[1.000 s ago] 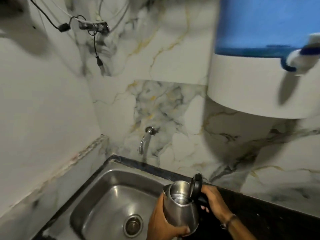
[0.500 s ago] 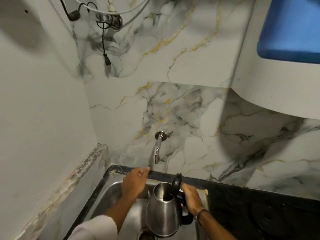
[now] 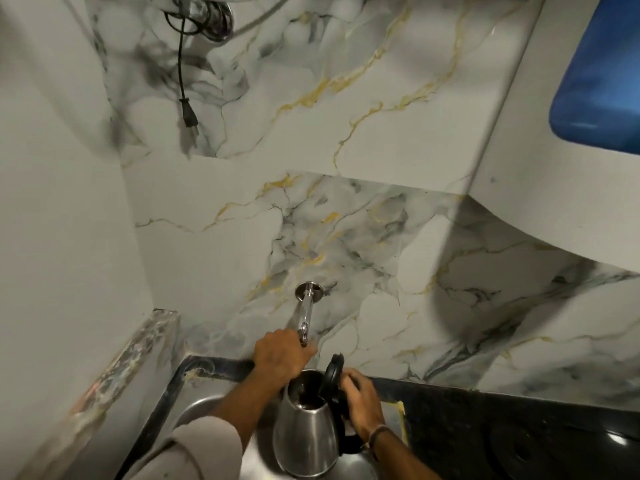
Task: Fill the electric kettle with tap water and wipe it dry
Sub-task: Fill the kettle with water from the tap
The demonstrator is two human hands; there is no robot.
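A steel electric kettle (image 3: 306, 434) with its black lid (image 3: 331, 374) flipped up hangs over the steel sink (image 3: 197, 408). My right hand (image 3: 362, 400) is wrapped around its black handle on the right side. A chrome tap (image 3: 304, 311) juts from the marble wall just above the kettle's mouth. My left hand (image 3: 278, 355) is closed on the tap's lower end. No water stream is visible.
A dark countertop (image 3: 502, 431) runs to the right of the sink. A white and blue water purifier (image 3: 568, 133) hangs on the wall at upper right. A black plug (image 3: 188, 114) dangles from cables at upper left. A plain wall closes the left side.
My left hand left the kettle's body, rose and took hold of the tap. The kettle moved left, over the sink and under the tap.
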